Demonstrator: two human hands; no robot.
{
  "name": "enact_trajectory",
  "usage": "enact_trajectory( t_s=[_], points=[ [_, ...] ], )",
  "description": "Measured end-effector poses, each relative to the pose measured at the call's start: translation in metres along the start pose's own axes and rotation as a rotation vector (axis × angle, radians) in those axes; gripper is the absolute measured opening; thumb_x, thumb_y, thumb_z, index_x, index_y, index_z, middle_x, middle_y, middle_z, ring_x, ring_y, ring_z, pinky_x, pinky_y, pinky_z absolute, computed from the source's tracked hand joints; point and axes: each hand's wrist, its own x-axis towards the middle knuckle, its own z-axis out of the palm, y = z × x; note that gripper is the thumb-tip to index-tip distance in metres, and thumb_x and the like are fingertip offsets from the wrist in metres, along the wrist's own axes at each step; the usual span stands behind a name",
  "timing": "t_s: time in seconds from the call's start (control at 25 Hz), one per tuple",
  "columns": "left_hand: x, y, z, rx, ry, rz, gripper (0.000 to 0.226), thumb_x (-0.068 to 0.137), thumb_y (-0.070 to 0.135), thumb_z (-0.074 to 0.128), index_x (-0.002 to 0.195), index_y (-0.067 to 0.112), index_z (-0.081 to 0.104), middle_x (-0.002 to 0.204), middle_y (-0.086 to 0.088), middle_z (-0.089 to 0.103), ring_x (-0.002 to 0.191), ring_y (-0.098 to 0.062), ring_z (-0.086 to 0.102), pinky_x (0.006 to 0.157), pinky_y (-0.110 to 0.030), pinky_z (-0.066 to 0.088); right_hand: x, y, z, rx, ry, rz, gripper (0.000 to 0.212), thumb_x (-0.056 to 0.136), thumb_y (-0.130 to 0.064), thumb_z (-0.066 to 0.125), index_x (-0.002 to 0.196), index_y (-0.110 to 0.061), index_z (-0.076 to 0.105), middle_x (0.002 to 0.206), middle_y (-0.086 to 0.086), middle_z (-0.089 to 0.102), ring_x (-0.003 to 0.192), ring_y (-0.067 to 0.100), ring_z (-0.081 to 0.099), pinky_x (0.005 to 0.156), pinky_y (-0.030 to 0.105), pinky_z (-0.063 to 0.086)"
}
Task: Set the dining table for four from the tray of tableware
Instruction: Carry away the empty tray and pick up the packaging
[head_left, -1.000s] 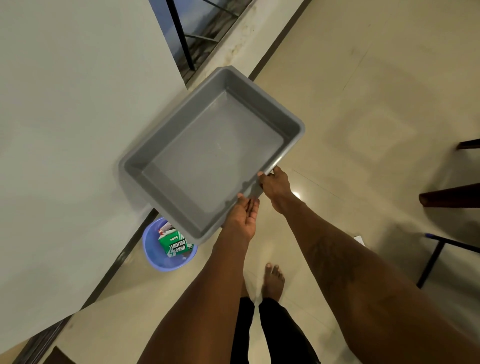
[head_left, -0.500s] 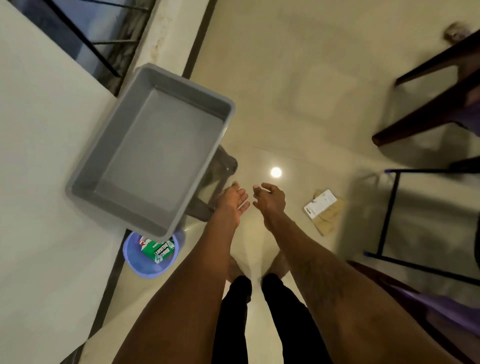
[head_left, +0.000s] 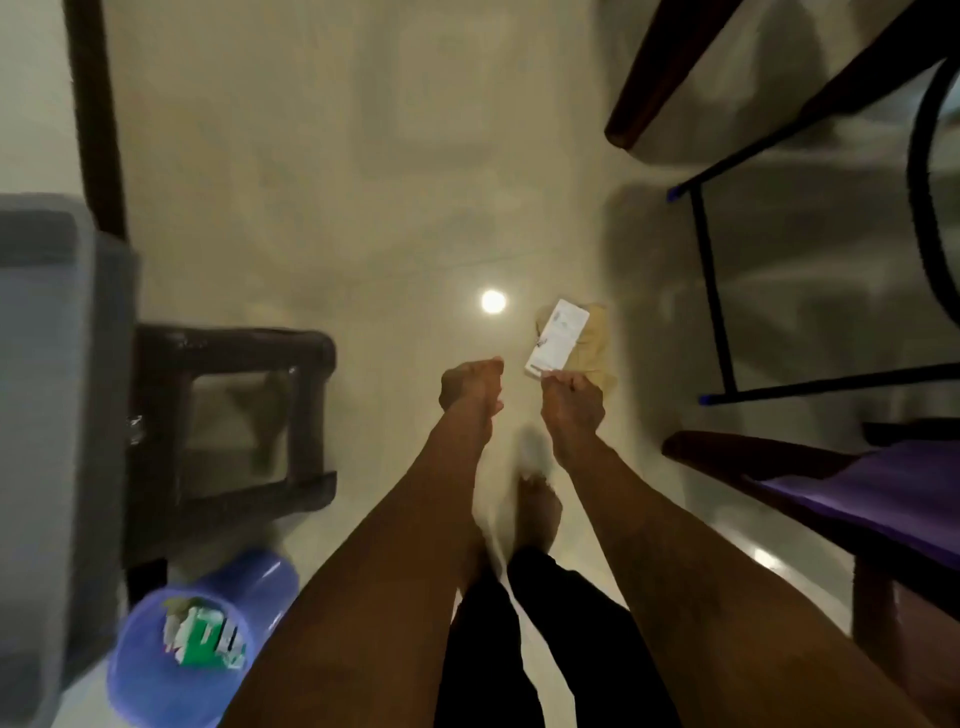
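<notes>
The empty grey tray (head_left: 47, 364) is a blur at the left edge of the view, sitting over a dark stool (head_left: 234, 410). Both my hands hang in mid-air over the floor, well to the right of the tray. My left hand (head_left: 470, 387) has loosely curled fingers and holds nothing. Close beside it, my right hand (head_left: 571, 405) is also loosely curled and empty. No tableware is in view.
A blue bin (head_left: 197, 644) holding a green carton stands on the floor at lower left. A white slip on brown paper (head_left: 558, 332) lies on the floor beyond my right hand. A purple-cushioned chair (head_left: 857, 493) and a black metal frame (head_left: 717, 296) stand at right.
My right hand let go of the tray's rim and both hands drew back from it. The view swung right, so the tray slid to the left edge.
</notes>
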Motion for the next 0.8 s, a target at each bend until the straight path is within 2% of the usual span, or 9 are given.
enact_trajectory(
  t_s=[0.12,0.16,0.24,0.28,0.36,0.52,0.6,0.68,0.8],
  points=[
    [0.07,-0.019,0.066,0.253,-0.067,0.155,0.019,0.086,0.034,0.07,0.076,0.019,0.066,0.089,-0.006,0.072,0.097,-0.028,0.071,0.097,-0.043,0.058,0.085,0.037,-0.001,0.0,0.086,0.057,0.018,0.095,-0.025,0.065,0.104,-0.015,0.076,0.106,0.002,0.073,0.098,0.025,0.067,0.08,0.03,0.052],
    [0.096,-0.028,0.087,0.361,-0.077,0.222,0.023,0.084,0.041,0.07,0.082,0.018,0.072,0.099,-0.007,0.075,0.103,-0.03,0.071,0.099,-0.044,0.057,0.116,0.05,0.001,-0.014,0.103,0.067,0.02,0.094,-0.026,0.065,0.106,-0.014,0.076,0.107,0.001,0.073,0.1,0.025,0.067,0.08,0.027,0.049],
    [0.14,-0.046,0.123,0.49,-0.073,0.338,0.046,0.084,0.045,0.073,0.116,0.011,0.073,0.124,-0.007,0.071,0.118,-0.029,0.066,0.105,-0.041,0.051,0.174,0.072,0.01,-0.082,0.123,0.088,0.029,0.092,-0.03,0.068,0.116,-0.014,0.073,0.118,0.003,0.072,0.109,0.026,0.066,0.083,0.025,0.046],
    [0.159,-0.053,0.137,0.494,-0.092,0.348,0.057,0.086,0.042,0.075,0.131,0.008,0.064,0.132,-0.008,0.066,0.123,-0.029,0.062,0.108,-0.038,0.049,0.198,0.083,0.015,-0.105,0.13,0.097,0.038,0.091,-0.033,0.07,0.123,-0.013,0.069,0.125,0.006,0.069,0.115,0.027,0.064,0.088,0.027,0.047],
    [0.197,-0.065,0.168,0.499,-0.171,0.336,0.079,0.082,0.044,0.079,0.144,0.007,0.047,0.139,-0.008,0.059,0.124,-0.029,0.06,0.106,-0.037,0.05,0.249,0.096,0.027,-0.117,0.115,0.114,0.058,0.089,-0.037,0.072,0.137,-0.008,0.055,0.135,0.012,0.062,0.123,0.031,0.06,0.093,0.032,0.048],
    [0.261,-0.081,0.214,0.606,-0.228,0.276,0.097,0.069,0.051,0.086,0.141,0.008,0.036,0.135,-0.009,0.057,0.121,-0.03,0.061,0.104,-0.046,0.054,0.315,0.106,0.043,-0.218,-0.036,0.159,0.09,0.088,-0.05,0.07,0.154,-0.006,0.027,0.149,0.019,0.045,0.13,0.039,0.053,0.102,0.044,0.05],
    [0.279,-0.086,0.222,0.587,-0.233,0.236,0.095,0.063,0.053,0.085,0.135,0.008,0.041,0.128,-0.008,0.06,0.115,-0.029,0.064,0.1,-0.046,0.056,0.328,0.112,0.048,-0.265,-0.06,0.176,0.089,0.087,-0.051,0.072,0.151,-0.005,0.03,0.146,0.018,0.047,0.128,0.039,0.054,0.101,0.044,0.05],
    [0.288,-0.082,0.223,0.573,-0.28,0.24,0.083,0.064,0.053,0.08,0.128,0.008,0.052,0.12,-0.006,0.067,0.105,-0.025,0.069,0.096,-0.043,0.058,0.331,0.108,0.046,-0.201,-0.044,0.147,0.071,0.088,-0.039,0.072,0.143,-0.006,0.042,0.138,0.017,0.056,0.121,0.036,0.059,0.099,0.043,0.053],
    [0.28,-0.067,0.216,0.608,-0.287,0.287,0.051,0.086,0.045,0.075,0.119,0.005,0.07,0.105,-0.005,0.074,0.095,-0.022,0.072,0.091,-0.036,0.058,0.321,0.09,0.033,-0.117,-0.052,0.056,0.052,0.09,-0.027,0.068,0.138,-0.011,0.057,0.131,0.01,0.063,0.116,0.032,0.062,0.091,0.036,0.052]
  ],
)
